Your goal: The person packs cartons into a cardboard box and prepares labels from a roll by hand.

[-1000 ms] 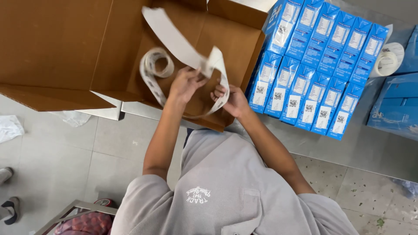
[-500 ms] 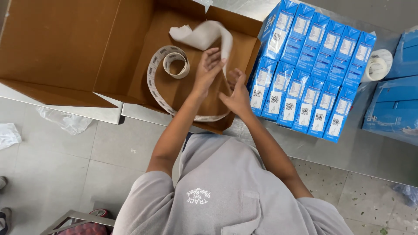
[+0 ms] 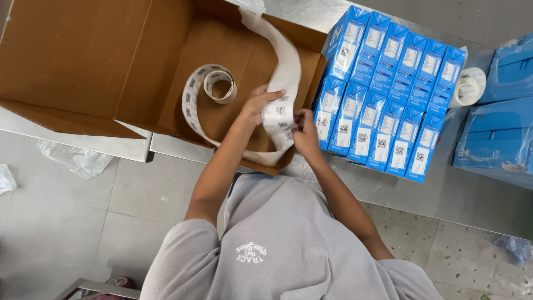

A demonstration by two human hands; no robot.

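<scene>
We hold the label strip (image 3: 283, 83) over the open cardboard box (image 3: 100, 61). Our left hand (image 3: 260, 104) pinches it with curled fingers; our right hand (image 3: 304, 129), at 3 o'clock from it, pinches a label at its edge. Much strip hangs loose, and 1 label roll (image 3: 218, 83) lies at 9 o'clock. At 3 o'clock stand 10 blue cartons (image 3: 388, 91), in 2 rows of 5.
</scene>
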